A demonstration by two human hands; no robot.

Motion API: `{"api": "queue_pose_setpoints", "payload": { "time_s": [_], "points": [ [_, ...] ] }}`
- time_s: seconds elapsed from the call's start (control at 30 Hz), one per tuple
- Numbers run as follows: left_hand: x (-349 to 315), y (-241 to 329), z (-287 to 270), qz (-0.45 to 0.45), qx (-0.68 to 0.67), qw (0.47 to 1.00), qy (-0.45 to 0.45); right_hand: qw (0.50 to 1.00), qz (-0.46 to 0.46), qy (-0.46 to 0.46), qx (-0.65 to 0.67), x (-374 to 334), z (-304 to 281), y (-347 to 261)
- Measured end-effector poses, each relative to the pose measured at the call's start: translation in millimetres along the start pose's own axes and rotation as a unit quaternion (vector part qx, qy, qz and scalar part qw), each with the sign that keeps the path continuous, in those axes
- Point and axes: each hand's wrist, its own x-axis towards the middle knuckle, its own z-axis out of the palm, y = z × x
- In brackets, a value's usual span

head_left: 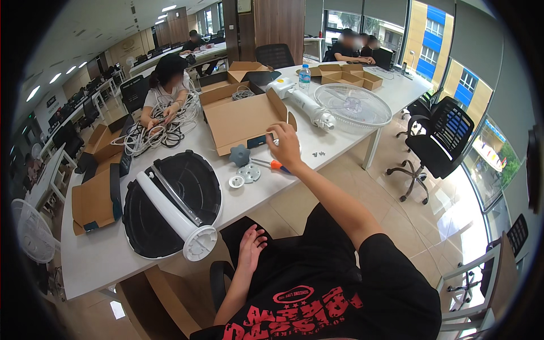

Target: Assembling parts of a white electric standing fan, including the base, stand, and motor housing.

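Note:
My right hand (287, 148) is over the table beside the flap of an open cardboard box (241, 122), its fingers curled. A bit of something white shows by them, but the hand hides what it is. Below that hand lie a screwdriver (276, 165) with an orange handle, a grey star-shaped knob (239, 154), a grey metal disc with holes (249, 173) and a small white round cap (236, 181). My left hand (252, 243) rests over my lap, fingers apart and loosely bent, holding nothing. A white fan pole (173, 212) and a clear tube (178, 198) lie across a round black base (141, 198).
A white fan motor body (306, 105), a wire fan grille (354, 106) and a water bottle (304, 77) are at the far right of the table. Small screws (319, 153) lie near the front edge. Across the table a person handles tangled cables (164, 122). More boxes (96, 198) stand left.

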Motion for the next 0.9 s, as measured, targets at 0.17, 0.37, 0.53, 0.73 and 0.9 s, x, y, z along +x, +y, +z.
{"api": "queue_pose_setpoints", "payload": {
  "time_s": [0.17, 0.37, 0.53, 0.73, 0.9],
  "points": [
    [-1.1, 2.1, 1.4, -0.001, 0.0, 1.0, 0.005, 0.987, -0.068, -0.002, 0.146, 7.1, -18.2, -89.4],
    [1.3, -2.6, -8.6, -0.004, 0.003, 1.0, 0.002, 0.94, -0.187, -0.142, 0.248, -26.7, -27.6, -195.0],
    [4.3, -10.5, -17.0, 0.026, -0.003, 1.0, -0.01, 0.948, -0.159, -0.226, 0.16, -82.9, 13.3, -224.4],
    [6.5, -15.1, -28.1, 0.039, -0.028, 0.999, 0.013, 0.87, -0.003, -0.437, 0.229, -88.8, 15.1, -231.4],
    [11.9, -20.5, -42.1, 0.043, 0.0, 0.999, -0.006, 0.836, 0.058, -0.494, 0.233, -80.6, 17.2, -237.0]
  ]
}}
